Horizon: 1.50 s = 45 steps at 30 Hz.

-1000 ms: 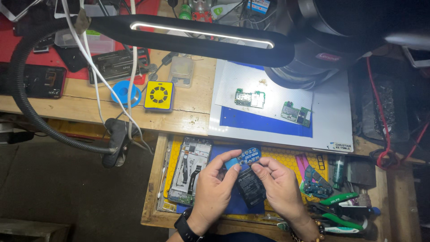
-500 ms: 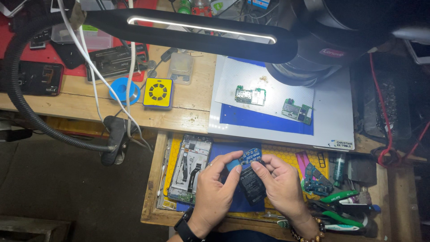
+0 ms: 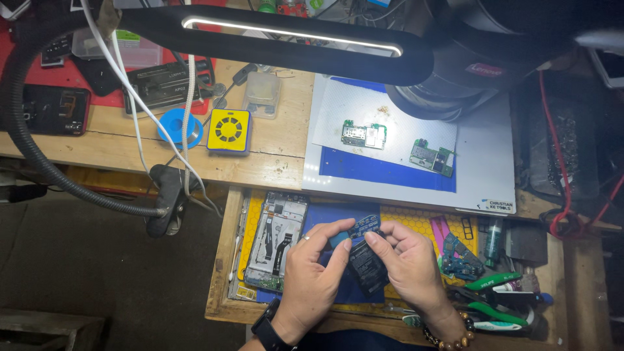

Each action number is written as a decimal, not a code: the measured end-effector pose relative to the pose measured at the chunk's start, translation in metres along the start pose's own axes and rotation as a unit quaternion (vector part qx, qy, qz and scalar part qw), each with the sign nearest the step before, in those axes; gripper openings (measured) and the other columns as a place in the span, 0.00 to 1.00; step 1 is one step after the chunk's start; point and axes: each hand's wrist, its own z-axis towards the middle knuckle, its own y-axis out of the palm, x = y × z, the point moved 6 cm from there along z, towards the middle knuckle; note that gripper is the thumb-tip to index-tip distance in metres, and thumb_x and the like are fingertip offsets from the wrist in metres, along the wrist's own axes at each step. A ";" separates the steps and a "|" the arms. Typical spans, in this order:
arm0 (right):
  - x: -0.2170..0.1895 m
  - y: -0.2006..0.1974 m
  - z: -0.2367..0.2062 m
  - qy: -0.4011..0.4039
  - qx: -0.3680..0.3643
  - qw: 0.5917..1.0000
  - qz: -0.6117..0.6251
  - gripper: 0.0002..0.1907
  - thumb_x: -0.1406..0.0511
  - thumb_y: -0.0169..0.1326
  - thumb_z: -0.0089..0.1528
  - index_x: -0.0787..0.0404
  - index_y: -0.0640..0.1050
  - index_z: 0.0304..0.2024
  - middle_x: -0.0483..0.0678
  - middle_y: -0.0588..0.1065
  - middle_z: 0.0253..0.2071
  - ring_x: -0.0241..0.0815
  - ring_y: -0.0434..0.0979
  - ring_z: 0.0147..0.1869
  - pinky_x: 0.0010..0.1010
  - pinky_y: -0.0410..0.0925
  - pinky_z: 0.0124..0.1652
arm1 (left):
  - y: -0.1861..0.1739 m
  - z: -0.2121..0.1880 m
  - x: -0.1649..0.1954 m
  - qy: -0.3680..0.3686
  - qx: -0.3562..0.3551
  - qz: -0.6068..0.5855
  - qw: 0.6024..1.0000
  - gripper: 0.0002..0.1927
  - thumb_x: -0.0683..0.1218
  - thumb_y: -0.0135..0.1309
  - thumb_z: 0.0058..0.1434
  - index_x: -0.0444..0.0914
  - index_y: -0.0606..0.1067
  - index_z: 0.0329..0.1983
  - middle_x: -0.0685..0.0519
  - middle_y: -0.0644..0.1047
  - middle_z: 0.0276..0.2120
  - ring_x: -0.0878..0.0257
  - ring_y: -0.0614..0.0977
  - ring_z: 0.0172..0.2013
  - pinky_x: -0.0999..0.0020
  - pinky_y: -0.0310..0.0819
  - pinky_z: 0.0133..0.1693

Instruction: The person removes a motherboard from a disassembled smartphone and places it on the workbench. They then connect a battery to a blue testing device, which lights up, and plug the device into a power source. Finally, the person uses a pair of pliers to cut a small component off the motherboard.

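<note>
Small board: a little blue circuit board (image 3: 364, 226) is pinched between the fingertips of both hands, held just above the open drawer (image 3: 220, 260) at the near middle of the scene.
Dark part: a flat black piece (image 3: 367, 273), perhaps a battery or cover, lies under the hands, partly hidden by them; whether either hand grips it cannot be told.
Left hand (image 3: 318, 270): thumb and forefinger closed on the left end of the small board; a ring and a dark wristwatch show.
Right hand (image 3: 406, 266): fingertips closed on the right end of the same board; a bead bracelet sits at the wrist.
Opened phone (image 3: 276, 240): lies in the drawer just left of the hands, its insides exposed.
Green-handled pliers (image 3: 497, 305): lie at the near right of the drawer, close to the right wrist.
Two green boards (image 3: 396, 146): rest on the pale work mat (image 3: 481, 162) on the far bench, well apart from the hands.
Lamp arm (image 3: 292, 36): a lit strip hangs across the far side.
Risk: the grip is by fingertips only, so the small board could slip into the cluttered drawer, or bend if both hands press unevenly.
</note>
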 end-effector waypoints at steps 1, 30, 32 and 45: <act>0.000 0.000 0.000 -0.003 -0.002 1.000 -0.002 0.10 0.69 0.54 0.66 0.71 0.79 0.46 0.49 0.83 0.33 0.29 0.80 0.33 0.19 0.72 0.33 | 0.000 -0.001 0.000 -0.001 -0.002 -0.002 1.000 0.14 0.39 0.56 0.62 0.35 0.80 0.51 0.48 0.84 0.43 0.59 0.87 0.43 0.70 0.79 0.47; 0.016 0.019 -0.001 -0.027 0.013 0.998 0.047 0.08 0.70 0.53 0.67 0.69 0.79 0.44 0.48 0.81 0.36 0.29 0.78 0.37 0.21 0.71 0.38 | 0.009 -0.017 -0.052 -0.146 -0.014 -0.243 0.959 0.24 0.35 0.56 0.62 0.32 0.70 0.62 0.48 0.80 0.48 0.69 0.83 0.42 0.76 0.79 0.44; 0.017 0.023 -0.002 -0.032 0.006 0.998 0.056 0.08 0.69 0.52 0.68 0.69 0.79 0.46 0.47 0.81 0.38 0.29 0.77 0.39 0.21 0.71 0.40 | 0.004 -0.015 -0.054 -0.120 -0.002 -0.217 0.969 0.23 0.34 0.56 0.62 0.31 0.71 0.61 0.47 0.79 0.49 0.70 0.81 0.42 0.77 0.79 0.43; -0.002 0.025 0.002 -0.027 -0.088 0.995 0.038 0.16 0.75 0.57 0.62 0.73 0.75 0.52 0.52 0.80 0.46 0.35 0.79 0.49 0.26 0.72 0.50 | -0.006 -0.015 -0.034 -0.117 -0.006 -0.168 0.979 0.21 0.36 0.55 0.63 0.33 0.71 0.60 0.48 0.81 0.49 0.69 0.83 0.42 0.76 0.79 0.43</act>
